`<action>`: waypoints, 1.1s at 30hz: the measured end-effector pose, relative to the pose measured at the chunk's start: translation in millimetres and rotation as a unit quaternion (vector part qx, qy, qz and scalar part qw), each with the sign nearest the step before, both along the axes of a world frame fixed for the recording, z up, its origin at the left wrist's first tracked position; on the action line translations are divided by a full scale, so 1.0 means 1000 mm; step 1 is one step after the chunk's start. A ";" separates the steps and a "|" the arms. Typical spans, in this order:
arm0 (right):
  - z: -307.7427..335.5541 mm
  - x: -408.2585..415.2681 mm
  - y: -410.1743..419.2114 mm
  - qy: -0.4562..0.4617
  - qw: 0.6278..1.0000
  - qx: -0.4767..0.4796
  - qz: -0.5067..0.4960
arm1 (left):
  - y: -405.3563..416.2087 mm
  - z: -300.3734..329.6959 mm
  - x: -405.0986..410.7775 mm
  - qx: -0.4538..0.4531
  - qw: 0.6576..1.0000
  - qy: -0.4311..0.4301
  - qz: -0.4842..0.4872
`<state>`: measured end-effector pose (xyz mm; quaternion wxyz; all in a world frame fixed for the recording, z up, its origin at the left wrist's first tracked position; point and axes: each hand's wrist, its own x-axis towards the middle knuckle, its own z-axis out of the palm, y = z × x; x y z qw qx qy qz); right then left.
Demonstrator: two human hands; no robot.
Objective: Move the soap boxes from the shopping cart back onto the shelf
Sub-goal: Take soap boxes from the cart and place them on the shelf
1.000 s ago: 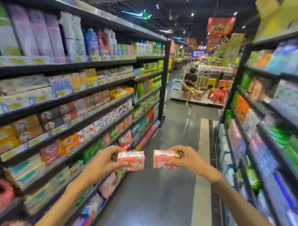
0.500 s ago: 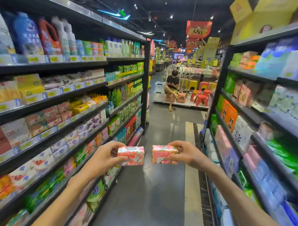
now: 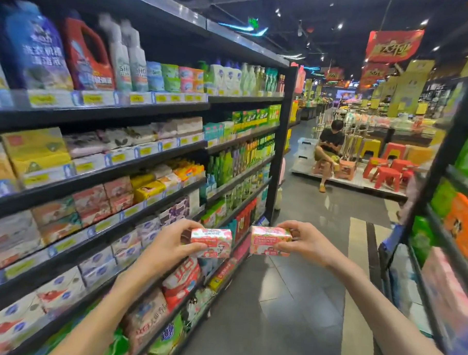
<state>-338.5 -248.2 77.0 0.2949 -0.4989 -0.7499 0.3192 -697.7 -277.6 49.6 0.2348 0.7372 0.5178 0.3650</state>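
I hold two pink-and-white soap boxes out in front of me, side by side at chest height over the aisle. My left hand (image 3: 168, 243) grips the left soap box (image 3: 213, 242) by its left end. My right hand (image 3: 309, 243) grips the right soap box (image 3: 269, 243) by its right end. A narrow gap separates the two boxes. The tall black shelf (image 3: 152, 186) on my left carries rows of boxed soaps, including similar pink boxes (image 3: 103, 201) on its middle level. No shopping cart is in view.
A second shelf unit (image 3: 441, 186) full of packets lines the right side. The grey tiled aisle floor (image 3: 289, 300) runs ahead between them. At the aisle's end a person (image 3: 329, 152) sits on a platform beside red plastic stools (image 3: 388, 173).
The view has advanced along the aisle and turned toward the left shelf. Both hands still hold their boxes, now slightly higher and closer to the shelf.
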 end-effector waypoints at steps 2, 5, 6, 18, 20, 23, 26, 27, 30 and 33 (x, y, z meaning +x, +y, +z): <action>-0.002 -0.006 0.042 0.005 0.999 -0.008 0.039 | 0.022 -0.001 -0.001 0.003 0.999 0.005 0.042; 0.000 -0.020 0.110 -0.016 0.996 0.000 0.091 | 0.051 0.002 -0.002 0.011 0.995 0.013 0.103; 0.001 -0.027 0.133 -0.027 0.993 0.001 0.111 | 0.059 0.003 -0.004 0.011 0.992 0.013 0.123; 0.007 -0.186 0.294 -0.070 0.950 0.038 0.302 | 0.086 0.000 -0.087 -0.018 0.939 0.019 0.343; 0.002 -0.222 0.305 -0.063 0.940 0.040 0.333 | 0.084 -0.001 -0.106 -0.018 0.925 0.034 0.377; -0.003 -0.273 0.315 -0.051 0.930 0.046 0.362 | 0.082 0.001 -0.134 -0.008 0.906 0.049 0.420; -0.004 -0.314 0.320 -0.062 0.924 0.053 0.374 | 0.081 0.001 -0.161 -0.016 0.896 0.023 0.442; -0.004 -0.326 0.321 -0.063 0.921 0.061 0.379 | 0.081 0.000 -0.170 -0.016 0.895 0.016 0.445; -0.007 -0.355 0.327 -0.061 0.916 0.068 0.392 | 0.087 -0.005 -0.189 -0.018 0.887 0.020 0.462; -0.013 -0.377 0.335 -0.060 0.911 0.064 0.403 | 0.095 -0.010 -0.202 -0.033 0.874 0.010 0.485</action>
